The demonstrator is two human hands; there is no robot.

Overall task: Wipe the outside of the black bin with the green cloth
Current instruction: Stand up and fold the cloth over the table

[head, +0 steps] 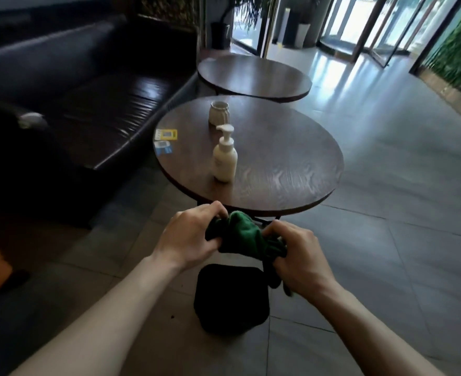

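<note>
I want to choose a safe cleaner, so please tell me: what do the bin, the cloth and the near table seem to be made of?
The bin looks like matte black plastic, with no shine, though it is too dark to be sure. The cloth looks like soft green fabric, perhaps microfibre, since it bunches in both hands. The near table shows clear dark wood grain with a smooth sheen; it could be wood or a veneer.

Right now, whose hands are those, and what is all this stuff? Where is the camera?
The camera sits on a person's head, looking down, so you see their own arms. The left hand and right hand both grip a bunched green cloth. Below it, on the floor, stands the black bin they will wipe. Ahead is a round wooden table with a white pump bottle, a pale jar and some small cards. A dark sofa is on the left.
</note>
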